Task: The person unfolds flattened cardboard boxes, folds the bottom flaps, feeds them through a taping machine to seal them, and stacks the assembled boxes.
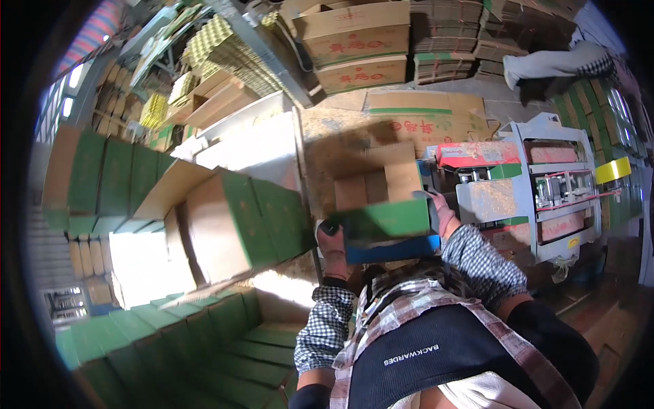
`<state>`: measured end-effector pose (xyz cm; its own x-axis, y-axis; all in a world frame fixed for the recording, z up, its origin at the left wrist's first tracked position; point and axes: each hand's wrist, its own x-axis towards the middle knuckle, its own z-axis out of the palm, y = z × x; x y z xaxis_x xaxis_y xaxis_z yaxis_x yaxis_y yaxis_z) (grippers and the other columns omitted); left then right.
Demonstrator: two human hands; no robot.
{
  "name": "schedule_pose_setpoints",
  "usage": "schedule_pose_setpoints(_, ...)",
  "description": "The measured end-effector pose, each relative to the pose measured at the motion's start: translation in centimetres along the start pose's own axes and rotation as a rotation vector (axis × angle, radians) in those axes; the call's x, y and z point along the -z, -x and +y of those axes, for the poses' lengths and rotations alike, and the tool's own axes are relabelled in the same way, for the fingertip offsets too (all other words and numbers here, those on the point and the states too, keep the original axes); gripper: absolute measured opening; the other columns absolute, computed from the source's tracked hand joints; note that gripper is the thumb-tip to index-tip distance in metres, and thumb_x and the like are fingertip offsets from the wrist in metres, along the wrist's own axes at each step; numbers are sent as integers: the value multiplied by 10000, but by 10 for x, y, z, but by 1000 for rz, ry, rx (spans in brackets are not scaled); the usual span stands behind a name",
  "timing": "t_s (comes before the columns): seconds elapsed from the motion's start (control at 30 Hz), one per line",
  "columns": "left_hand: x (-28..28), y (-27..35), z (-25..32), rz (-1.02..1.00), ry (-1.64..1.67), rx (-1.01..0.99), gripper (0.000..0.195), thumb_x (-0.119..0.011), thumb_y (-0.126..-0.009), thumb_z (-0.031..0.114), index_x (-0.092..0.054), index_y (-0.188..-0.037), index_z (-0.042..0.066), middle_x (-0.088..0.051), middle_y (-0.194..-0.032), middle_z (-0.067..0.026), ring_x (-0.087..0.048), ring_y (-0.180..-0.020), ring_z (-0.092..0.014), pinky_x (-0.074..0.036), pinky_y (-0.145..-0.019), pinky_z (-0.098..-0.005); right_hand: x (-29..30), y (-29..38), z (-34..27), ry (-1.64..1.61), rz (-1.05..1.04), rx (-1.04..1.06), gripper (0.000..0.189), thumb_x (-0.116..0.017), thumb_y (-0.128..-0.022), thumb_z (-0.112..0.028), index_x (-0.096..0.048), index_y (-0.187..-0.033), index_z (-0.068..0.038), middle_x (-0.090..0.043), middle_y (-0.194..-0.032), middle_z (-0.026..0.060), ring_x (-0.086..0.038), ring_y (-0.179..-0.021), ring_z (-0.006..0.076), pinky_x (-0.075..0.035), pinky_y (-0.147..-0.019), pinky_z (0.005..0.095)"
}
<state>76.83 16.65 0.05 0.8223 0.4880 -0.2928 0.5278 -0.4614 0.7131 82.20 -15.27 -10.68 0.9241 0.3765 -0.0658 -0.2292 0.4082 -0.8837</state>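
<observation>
An open cardboard box (387, 221) with a green outer side is in front of my body. Its top is open, and its brown inside looks bare. My left hand (333, 244), in a pink glove with dark fingertips, grips its near left corner. On the opposite side, my right hand (441, 210), gloved the same way, grips the right edge. A blue surface (393, 249) shows just below the box's near side. Right of my right hand stands a carton sealing machine (526, 171) with a grey frame and red parts.
Green cartons (265, 220) stand close to my left, one with raised flaps. More green boxes (168, 332) are stacked at lower left. Egg trays (225, 51) and printed cartons (357, 46) stand ahead. A flattened carton (429, 117) lies beyond the box. Another person's sleeved arm (557, 64) shows upper right.
</observation>
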Motion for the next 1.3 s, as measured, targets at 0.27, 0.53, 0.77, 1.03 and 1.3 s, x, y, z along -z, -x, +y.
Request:
schedule_pose_setpoints(0.27, -75, -28, -89, -281, 246, -16, 665, -647, -789, 72, -335, -1370, -12, -476, -1309, -228, -489, -1204, -316, -390, -1007, -382, -112, -27, -96, 1718, 158, 209, 634, -656, -775, -362, -463, -1323, -108, -395, -1389, 134, -329, -1309, 332, -207, -1116, 475)
schedule_pose_setpoints(0.53, -154, 77, -14, -769, 711, -55, 550, -615, -835, 173, -421, -1330, 35, -523, -1259, -179, -482, -1179, -301, -394, -994, -365, -151, 62, -100, 1180, 241, 135, 658, -688, -735, -218, -425, -1313, -43, -396, -1342, 185, -365, -1262, 379, -278, -1087, 460)
schedule_pose_setpoints(0.77, 190, 84, 194, 1487, -676, -1310, 388, -582, -884, 191, -551, -1149, -90, -559, -1213, -198, -532, -1121, -351, -419, -975, -427, -217, 3, -107, 50, 271, 91, 426, -602, -822, 29, -525, -1239, -14, -625, -1166, 97, -611, -1029, 169, -478, -902, 279)
schedule_pose_setpoints(1.03, 201, 102, 209, 874, -573, -1061, 207, -620, -727, 215, -669, -718, 14, -657, -879, -119, -554, -976, -332, -442, -830, -439, -332, -79, -157, 169, -488, 673, 415, -444, -963, -130, -395, -1352, 6, -495, -1333, 138, -493, -1216, 202, -401, -1004, 298)
schedule_pose_setpoints(1.3, 120, 79, 117, 274, 419, -879, 731, -846, -592, 131, -480, -1214, 18, -617, -1022, -121, -601, -943, -255, -467, -913, -355, -137, -16, -90, -84, 135, -209, 435, -557, -888, -226, -513, -1253, 6, -621, -1144, 115, -620, -1007, 226, -498, -900, 345)
